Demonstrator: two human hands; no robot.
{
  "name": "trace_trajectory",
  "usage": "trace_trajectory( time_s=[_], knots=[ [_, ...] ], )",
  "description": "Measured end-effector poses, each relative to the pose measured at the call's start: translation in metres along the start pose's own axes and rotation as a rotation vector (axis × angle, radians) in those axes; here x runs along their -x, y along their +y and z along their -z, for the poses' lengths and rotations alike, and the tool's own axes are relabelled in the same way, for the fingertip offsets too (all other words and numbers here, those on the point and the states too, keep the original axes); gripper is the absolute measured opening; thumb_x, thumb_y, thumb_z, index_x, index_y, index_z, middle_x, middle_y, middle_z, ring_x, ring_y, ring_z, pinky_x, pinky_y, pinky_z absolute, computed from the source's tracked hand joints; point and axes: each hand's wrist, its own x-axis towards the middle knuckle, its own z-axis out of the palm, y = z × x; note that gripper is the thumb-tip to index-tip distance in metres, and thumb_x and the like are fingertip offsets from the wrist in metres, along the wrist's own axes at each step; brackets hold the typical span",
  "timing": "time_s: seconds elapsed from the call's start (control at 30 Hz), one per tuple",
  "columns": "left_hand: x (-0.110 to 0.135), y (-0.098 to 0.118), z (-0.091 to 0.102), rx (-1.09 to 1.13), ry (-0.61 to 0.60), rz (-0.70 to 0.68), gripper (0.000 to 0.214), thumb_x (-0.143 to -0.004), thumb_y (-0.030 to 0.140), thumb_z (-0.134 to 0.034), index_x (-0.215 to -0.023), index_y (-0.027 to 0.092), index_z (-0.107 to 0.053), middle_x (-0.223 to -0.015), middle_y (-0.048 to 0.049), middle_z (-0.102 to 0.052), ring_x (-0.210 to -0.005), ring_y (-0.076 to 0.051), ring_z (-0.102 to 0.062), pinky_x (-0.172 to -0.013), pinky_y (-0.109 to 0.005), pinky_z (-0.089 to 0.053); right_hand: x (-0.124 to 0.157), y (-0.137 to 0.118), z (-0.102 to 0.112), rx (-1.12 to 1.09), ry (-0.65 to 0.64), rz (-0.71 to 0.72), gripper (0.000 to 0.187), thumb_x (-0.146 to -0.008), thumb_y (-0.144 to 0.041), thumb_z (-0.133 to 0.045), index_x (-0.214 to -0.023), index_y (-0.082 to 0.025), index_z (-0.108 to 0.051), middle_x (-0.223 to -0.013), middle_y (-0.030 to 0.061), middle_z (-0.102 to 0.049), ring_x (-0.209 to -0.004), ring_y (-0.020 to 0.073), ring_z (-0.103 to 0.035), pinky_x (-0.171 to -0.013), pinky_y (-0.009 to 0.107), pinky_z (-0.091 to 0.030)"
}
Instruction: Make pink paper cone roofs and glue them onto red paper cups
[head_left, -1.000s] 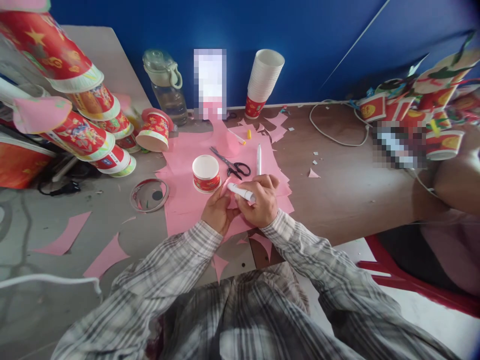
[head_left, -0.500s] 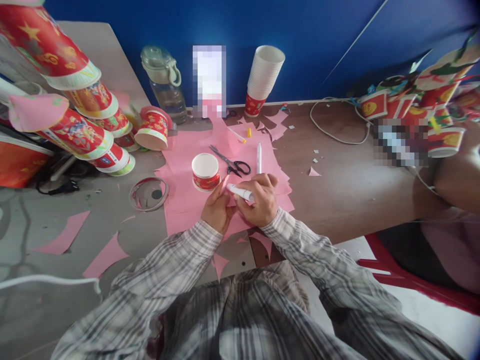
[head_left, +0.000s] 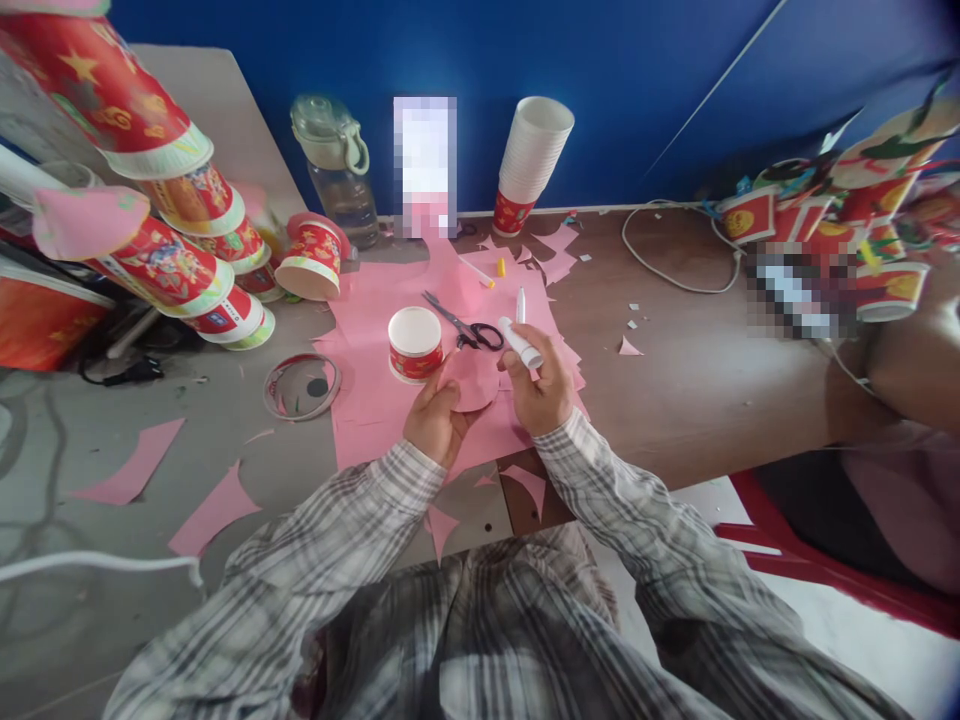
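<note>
My left hand point(head_left: 433, 420) pinches a rounded piece of pink paper point(head_left: 470, 377) and lifts it just above the pink sheets point(head_left: 367, 395) spread on the table. My right hand point(head_left: 546, 385) is closed round a white glue stick point(head_left: 520, 343), tip pointing up and away, just right of the pink piece. A red and white paper cup point(head_left: 414, 345) stands upright just beyond my left hand. Black-handled scissors point(head_left: 465, 324) and a white pen point(head_left: 519, 304) lie behind the hands.
Red printed cups point(head_left: 180, 260) pile up at the left. A water bottle point(head_left: 337, 170) and a stack of white cups point(head_left: 529, 155) stand at the blue wall. A tape ring point(head_left: 301, 386), pink scraps, a white cable point(head_left: 667, 270) and more cups at the right are about.
My right hand has lifted the glue stick away from the paper and swung it to the right. My left hand has raised the pink piece so its rounded face shows.
</note>
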Motion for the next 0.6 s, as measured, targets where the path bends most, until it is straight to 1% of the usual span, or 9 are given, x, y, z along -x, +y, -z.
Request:
trace_trajectory(
  time_s=[0.1, 0.2, 0.3, 0.37, 0.4, 0.47, 0.53, 0.57, 0.6],
  knots=[
    [0.0, 0.0, 0.0, 0.02, -0.01, 0.03, 0.046, -0.067, 0.016, -0.051, -0.112, 0.023, -0.046, -0.107, -0.0078, -0.056, -0.098, -0.025, -0.053, -0.08, -0.05, -0.046, 0.002, -0.004, -0.003, -0.052, -0.035, 0.031, 0.039, -0.09, -0.038, -0.059, -0.124, -0.018, -0.059, -0.091, 0.0067, -0.072, -0.076, 0.0186, -0.068, -0.079, 0.04, -0.061],
    [0.002, 0.001, 0.0, 0.017, -0.048, 0.064, 0.046, -0.065, 0.017, -0.052, -0.11, 0.023, -0.048, -0.109, -0.0075, -0.056, -0.1, -0.025, -0.052, -0.082, -0.048, -0.045, 0.003, -0.005, -0.003, -0.059, -0.05, 0.027, 0.039, -0.086, -0.03, -0.061, -0.123, -0.018, -0.059, -0.101, 0.0082, -0.073, -0.076, 0.0164, -0.068, -0.074, 0.036, -0.061],
    [0.005, 0.002, 0.0, -0.017, -0.119, 0.077, 0.05, -0.059, 0.014, -0.056, -0.107, 0.027, -0.05, -0.114, -0.0032, -0.054, -0.102, -0.023, -0.051, -0.084, -0.044, -0.045, 0.002, -0.001, -0.002, 0.006, -0.038, 0.007, 0.036, -0.084, -0.026, -0.058, -0.12, -0.021, -0.061, -0.108, 0.0088, -0.075, -0.08, 0.0183, -0.069, -0.076, 0.039, -0.061],
    [0.006, 0.004, 0.0, -0.024, -0.17, 0.066, 0.055, -0.057, 0.013, -0.059, -0.109, 0.03, -0.049, -0.115, -0.0011, -0.054, -0.102, -0.021, -0.052, -0.083, -0.04, -0.046, 0.001, 0.002, -0.001, 0.054, -0.038, 0.036, 0.036, -0.083, -0.024, -0.058, -0.119, -0.022, -0.063, -0.11, 0.0092, -0.076, -0.087, 0.0213, -0.072, -0.082, 0.042, -0.061],
    [0.006, 0.004, 0.0, -0.026, -0.184, 0.063, 0.056, -0.057, 0.015, -0.061, -0.109, 0.029, -0.048, -0.113, -0.0016, -0.055, -0.101, -0.021, -0.053, -0.082, -0.039, -0.046, 0.001, 0.003, 0.0, 0.07, -0.055, 0.06, 0.036, -0.083, -0.025, -0.058, -0.118, -0.022, -0.063, -0.111, 0.0096, -0.076, -0.091, 0.0226, -0.072, -0.085, 0.043, -0.06],
    [0.006, 0.003, 0.0, -0.048, -0.154, 0.058, 0.051, -0.058, 0.02, -0.063, -0.108, 0.024, -0.05, -0.101, -0.0037, -0.062, -0.092, -0.021, -0.057, -0.078, -0.037, -0.048, 0.0, 0.004, 0.001, 0.078, -0.12, 0.112, 0.036, -0.083, -0.026, -0.06, -0.119, -0.022, -0.064, -0.113, 0.01, -0.077, -0.096, 0.0234, -0.073, -0.088, 0.043, -0.06],
    [0.004, 0.002, 0.0, -0.086, -0.095, 0.061, 0.041, -0.059, 0.023, -0.064, -0.099, 0.019, -0.056, -0.082, -0.0034, -0.065, -0.081, -0.019, -0.059, -0.076, -0.037, -0.049, -0.002, 0.002, 0.004, 0.064, -0.188, 0.164, 0.035, -0.084, -0.027, -0.062, -0.119, -0.023, -0.064, -0.112, 0.0095, -0.077, -0.093, 0.0225, -0.073, -0.085, 0.041, -0.06],
    [0.003, 0.001, -0.001, -0.1, -0.068, 0.06, 0.035, -0.059, 0.024, -0.065, -0.093, 0.017, -0.059, -0.076, -0.0027, -0.065, -0.078, -0.019, -0.06, -0.075, -0.037, -0.05, -0.002, 0.001, 0.005, 0.061, -0.194, 0.191, 0.035, -0.085, -0.028, -0.062, -0.12, -0.023, -0.064, -0.109, 0.0091, -0.078, -0.09, 0.0222, -0.073, -0.083, 0.041, -0.06],
    [0.002, 0.001, -0.001, -0.105, -0.044, 0.056, 0.031, -0.059, 0.024, -0.065, -0.088, 0.016, -0.06, -0.072, -0.0023, -0.065, -0.077, -0.019, -0.06, -0.075, -0.038, -0.05, -0.003, -0.001, 0.008, 0.063, -0.174, 0.216, 0.036, -0.085, -0.028, -0.062, -0.12, -0.023, -0.064, -0.107, 0.0086, -0.078, -0.086, 0.0222, -0.072, -0.08, 0.041, -0.06]
  ],
)
